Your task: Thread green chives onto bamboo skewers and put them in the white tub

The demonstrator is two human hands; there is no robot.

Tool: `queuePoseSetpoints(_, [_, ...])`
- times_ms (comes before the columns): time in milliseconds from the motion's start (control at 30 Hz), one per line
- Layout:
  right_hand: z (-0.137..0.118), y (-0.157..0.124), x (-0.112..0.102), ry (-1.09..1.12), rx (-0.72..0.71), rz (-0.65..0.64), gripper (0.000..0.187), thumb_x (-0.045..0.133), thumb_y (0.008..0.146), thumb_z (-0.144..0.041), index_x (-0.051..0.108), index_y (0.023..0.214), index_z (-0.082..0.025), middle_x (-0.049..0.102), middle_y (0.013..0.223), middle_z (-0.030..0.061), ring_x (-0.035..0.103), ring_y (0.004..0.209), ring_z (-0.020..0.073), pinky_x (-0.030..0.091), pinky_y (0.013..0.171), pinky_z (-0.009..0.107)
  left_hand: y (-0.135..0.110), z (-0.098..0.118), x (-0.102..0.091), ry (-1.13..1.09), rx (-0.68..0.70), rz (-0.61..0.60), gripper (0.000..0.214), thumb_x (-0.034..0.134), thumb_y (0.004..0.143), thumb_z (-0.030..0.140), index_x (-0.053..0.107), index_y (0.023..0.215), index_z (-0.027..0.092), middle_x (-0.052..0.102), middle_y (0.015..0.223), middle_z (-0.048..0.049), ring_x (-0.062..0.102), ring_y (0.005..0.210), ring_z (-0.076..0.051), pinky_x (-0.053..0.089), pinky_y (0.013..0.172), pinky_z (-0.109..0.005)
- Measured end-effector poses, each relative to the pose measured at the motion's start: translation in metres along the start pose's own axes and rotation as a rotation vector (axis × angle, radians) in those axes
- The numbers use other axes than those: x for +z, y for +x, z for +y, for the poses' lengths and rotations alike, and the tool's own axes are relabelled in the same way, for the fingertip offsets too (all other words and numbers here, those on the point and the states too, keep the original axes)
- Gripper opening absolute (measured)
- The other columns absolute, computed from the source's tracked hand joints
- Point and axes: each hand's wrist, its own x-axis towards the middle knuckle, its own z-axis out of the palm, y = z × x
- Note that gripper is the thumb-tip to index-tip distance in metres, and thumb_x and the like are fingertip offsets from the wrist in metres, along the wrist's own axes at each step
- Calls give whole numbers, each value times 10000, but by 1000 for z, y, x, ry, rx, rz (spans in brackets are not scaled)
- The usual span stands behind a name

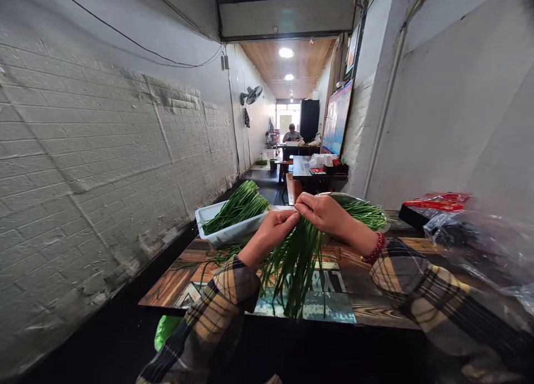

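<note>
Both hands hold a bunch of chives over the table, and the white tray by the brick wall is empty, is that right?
No. The head view shows the tray is full of chives, not empty. The left hand and right hand do hold a bunch over the table.

Cannot see the top ends of the chive bunch (pixel 294 267), closed inside the left hand (pixel 273 231) and right hand (pixel 323 212). Cannot see most of the metal bowl (pixel 349 195) behind the right wrist. Cannot make out the blurred plastic bag (pixel 479 245), cut by the right edge.
</note>
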Motion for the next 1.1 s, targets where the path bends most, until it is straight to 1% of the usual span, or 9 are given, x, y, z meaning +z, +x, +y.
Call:
queuePoseSetpoints(133, [1, 5, 4, 95, 32, -50, 252, 408, 970, -332, 567, 842, -184, 601, 729, 26, 560, 657, 148, 361, 633, 253, -5, -7, 2, -220, -78, -62, 410, 633, 788, 519, 648, 782, 109, 542, 674, -2, 459, 667, -115, 356, 618, -217])
queuePoseSetpoints(267, [6, 5, -12, 209, 101, -31, 385, 300, 1000, -364, 608, 885, -165, 639, 804, 54, 594, 720, 153, 400, 679, 259, -5, -12, 1, -287, -120, -30, 401, 654, 786, 498, 691, 823, 100, 604, 698, -18, 500, 664, -122, 395, 633, -225])
queuePoseSetpoints(367, [14, -6, -29, 252, 229, -36, 418, 282, 1003, -389, 626, 953, -155, 657, 775, 48, 592, 642, 144, 413, 640, 259, -6, -14, -3, -302, -138, 54, 371, 643, 807, 467, 693, 817, 100, 608, 701, -13, 482, 637, -107, 380, 610, -213])
queuePoseSetpoints(467, [20, -22, -36, 110, 201, -124, 344, 426, 964, -401, 662, 884, -164, 676, 779, 54, 596, 690, 159, 400, 660, 269, -8, -17, -5, -307, -157, 111, 347, 640, 812, 451, 694, 834, 109, 619, 732, -14, 475, 636, -103, 371, 602, -209])
queuePoseSetpoints(567, [18, -33, -32, 44, 163, -174, 235, 525, 928, -335, 681, 875, -167, 679, 771, 47, 588, 698, 157, 378, 653, 265, -8, -18, -2, -310, -163, 89, 328, 637, 815, 433, 693, 849, 111, 631, 761, -19, 487, 656, -109, 380, 628, -215])
queuePoseSetpoints(633, [16, -35, -26, 58, 155, -150, 198, 536, 922, -282, 676, 853, -161, 662, 739, 39, 573, 674, 151, 365, 634, 260, -7, -17, 1, -301, -162, 76, 332, 620, 829, 434, 682, 855, 109, 623, 749, -15, 482, 658, -110, 379, 638, -219])
queuePoseSetpoints(733, [15, -35, -22, 91, 144, -101, 188, 531, 922, -255, 656, 821, -156, 637, 723, 32, 558, 672, 148, 365, 637, 260, -7, -15, 3, -257, -144, 83, 352, 577, 859, 448, 647, 791, 110, 575, 690, 5, 432, 634, -101, 349, 621, -215])
queuePoseSetpoints(967, [14, -38, -22, 140, 149, -45, 165, 545, 899, -218, 624, 770, -152, 617, 710, 31, 547, 667, 151, 377, 639, 264, -8, -21, 0, -191, -112, 18, 406, 524, 895, 456, 531, 663, 123, 418, 619, 38, 304, 610, -87, 279, 608, -223])
queuePoseSetpoints(1100, [11, -40, -21, 166, 177, -5, 172, 547, 892, -206, 626, 750, -149, 619, 698, 30, 555, 664, 153, 381, 642, 269, -7, -23, 2, -199, -130, -33, 426, 520, 888, 484, 552, 677, 115, 449, 644, 27, 326, 634, -96, 285, 627, -233])
